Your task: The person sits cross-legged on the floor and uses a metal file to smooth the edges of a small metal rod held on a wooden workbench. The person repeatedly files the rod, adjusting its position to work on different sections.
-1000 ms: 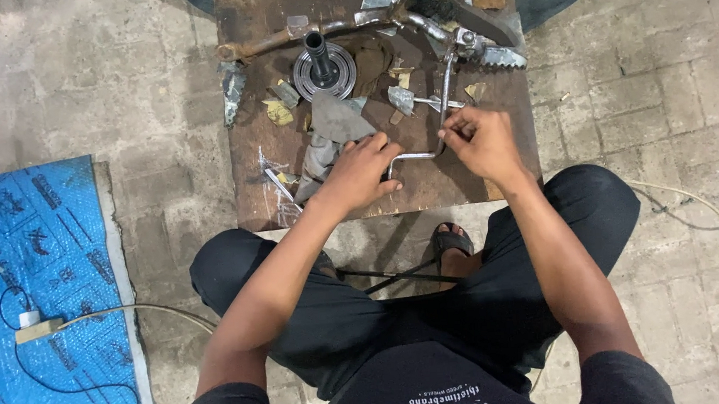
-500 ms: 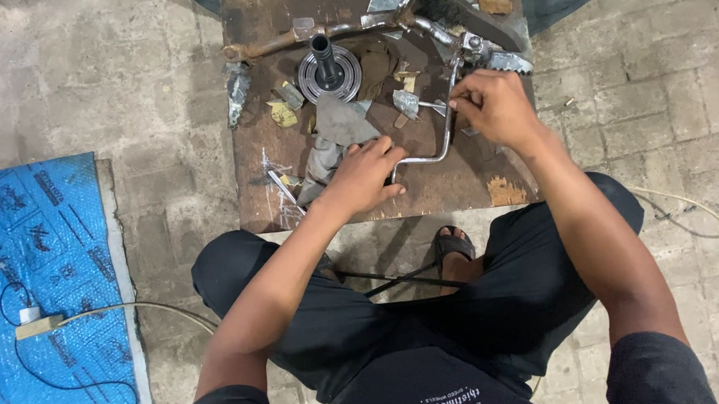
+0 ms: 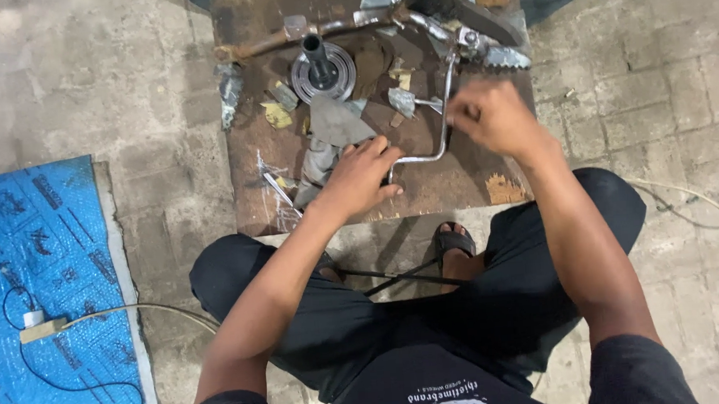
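The left hand (image 3: 362, 177) grips the near end of the bent steel rod (image 3: 442, 118). The right hand (image 3: 496, 119) closes around its upright part. Judging by this, a steady left hold should stop it twisting.

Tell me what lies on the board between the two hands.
In the head view, the bent metal rod spans the gap between the left hand and right hand over the rusty board.

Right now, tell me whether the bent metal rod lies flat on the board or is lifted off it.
Flat: the bent metal rod rests along the rusty board, its lower end under the left hand.
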